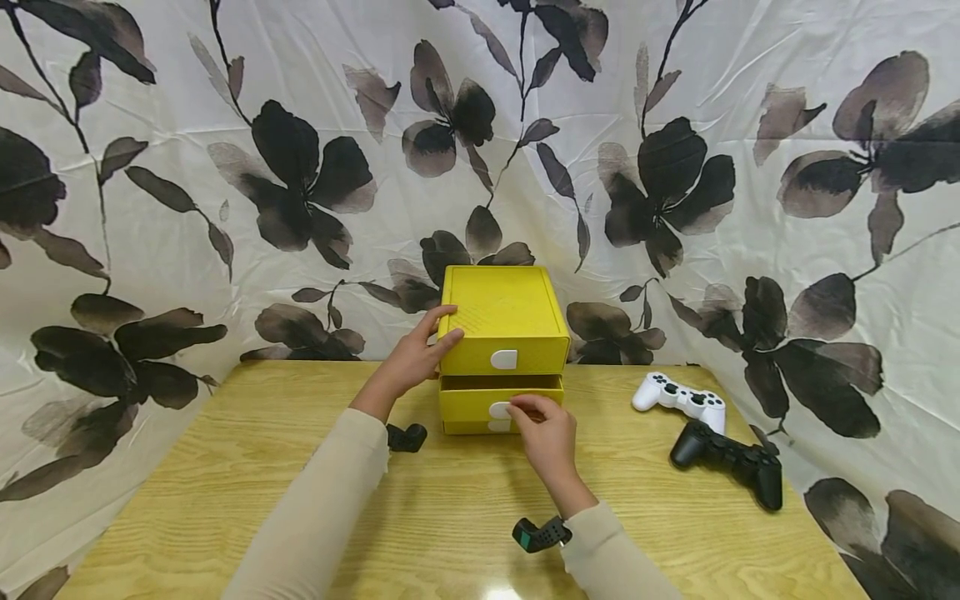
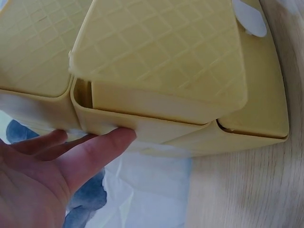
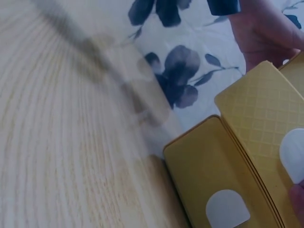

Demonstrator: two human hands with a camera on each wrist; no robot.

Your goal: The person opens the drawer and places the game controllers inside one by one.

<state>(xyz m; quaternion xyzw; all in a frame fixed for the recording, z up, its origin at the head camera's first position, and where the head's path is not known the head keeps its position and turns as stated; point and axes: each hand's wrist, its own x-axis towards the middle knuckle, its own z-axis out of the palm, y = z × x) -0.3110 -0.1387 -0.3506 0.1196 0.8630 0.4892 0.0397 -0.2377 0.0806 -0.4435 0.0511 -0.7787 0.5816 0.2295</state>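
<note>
A yellow box of stacked drawers [image 1: 495, 304] stands at the back middle of the table, with white tabs on the drawer fronts. Its middle drawer [image 1: 465, 402] sticks out, showing a dark gap above the front. My right hand [image 1: 551, 437] pinches this drawer's white tab [image 3: 293, 154] between thumb and finger. On the box's left side rests my left hand [image 1: 416, 354], its fingers fairly straight against the upper part. In the left wrist view, fingertips [image 2: 121, 137] touch the yellow side wall. The bottom drawer [image 3: 204, 166] sits further back than the middle one. What the drawers contain is hidden.
To the right of the box lie a white game controller [image 1: 678, 398] and a black game controller [image 1: 727, 462], close together. The wooden table [image 1: 262, 467] ends at a hanging flowered cloth [image 1: 300, 67]. Each wrist wears a black camera strap [image 1: 543, 533].
</note>
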